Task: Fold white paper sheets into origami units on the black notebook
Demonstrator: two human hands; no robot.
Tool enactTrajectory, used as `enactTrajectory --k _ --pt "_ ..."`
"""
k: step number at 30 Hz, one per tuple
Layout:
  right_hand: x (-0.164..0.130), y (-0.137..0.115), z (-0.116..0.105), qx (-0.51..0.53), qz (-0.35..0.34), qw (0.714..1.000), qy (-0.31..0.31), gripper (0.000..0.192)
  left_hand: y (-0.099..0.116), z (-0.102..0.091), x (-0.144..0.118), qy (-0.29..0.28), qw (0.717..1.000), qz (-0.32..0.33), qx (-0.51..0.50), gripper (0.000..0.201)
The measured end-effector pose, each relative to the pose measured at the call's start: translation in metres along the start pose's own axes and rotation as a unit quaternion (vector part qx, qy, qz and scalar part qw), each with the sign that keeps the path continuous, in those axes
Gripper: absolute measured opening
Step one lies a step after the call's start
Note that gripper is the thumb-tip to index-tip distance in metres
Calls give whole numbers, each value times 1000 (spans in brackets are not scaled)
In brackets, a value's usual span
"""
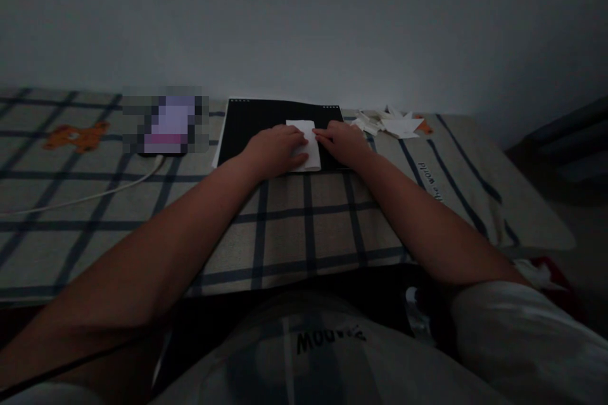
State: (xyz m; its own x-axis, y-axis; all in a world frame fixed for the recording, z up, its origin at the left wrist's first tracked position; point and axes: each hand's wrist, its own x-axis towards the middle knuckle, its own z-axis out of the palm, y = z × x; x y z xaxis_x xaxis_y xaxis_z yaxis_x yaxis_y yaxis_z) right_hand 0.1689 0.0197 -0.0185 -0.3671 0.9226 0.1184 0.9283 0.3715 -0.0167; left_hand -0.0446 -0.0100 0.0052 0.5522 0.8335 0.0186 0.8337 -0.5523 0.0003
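The left hand lies flat, fingers spread loosely, pressing a small white paper. The right hand presses its right edge with extended fingers, gripping nothing. The paper, folded into a rectangle, rests on a black board atop the checked bed.

On the bed: 1 black board w/ 1 folded white paper, 2 hands on it. Far right corner: 1 pile of paper scraps. Left side: 1 white cable, 1 orange bear print.

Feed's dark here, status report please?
Left hand and right hand flat on white paper. Paper on black mat. Paper scraps clear, right.
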Motion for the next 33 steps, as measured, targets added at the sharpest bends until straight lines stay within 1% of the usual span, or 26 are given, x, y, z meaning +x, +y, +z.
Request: enactTrajectory --k 10,17,25,33 --pt "9 -4 0 0 10 1000 -23 57 0 1 2 2 1000 8 8 48" --pt "12 -4 4 6 15 1000 4 55 -2 3 0 10 1000 13 3 49" --pt "7 9 6 14 -25 1000 -4 49 1 -1 0 -1 1000 1 -5 51" --pt "6 21 -2 51 -82 994 -53 53 1 -1 -1 3 1000 -1 -6 50"
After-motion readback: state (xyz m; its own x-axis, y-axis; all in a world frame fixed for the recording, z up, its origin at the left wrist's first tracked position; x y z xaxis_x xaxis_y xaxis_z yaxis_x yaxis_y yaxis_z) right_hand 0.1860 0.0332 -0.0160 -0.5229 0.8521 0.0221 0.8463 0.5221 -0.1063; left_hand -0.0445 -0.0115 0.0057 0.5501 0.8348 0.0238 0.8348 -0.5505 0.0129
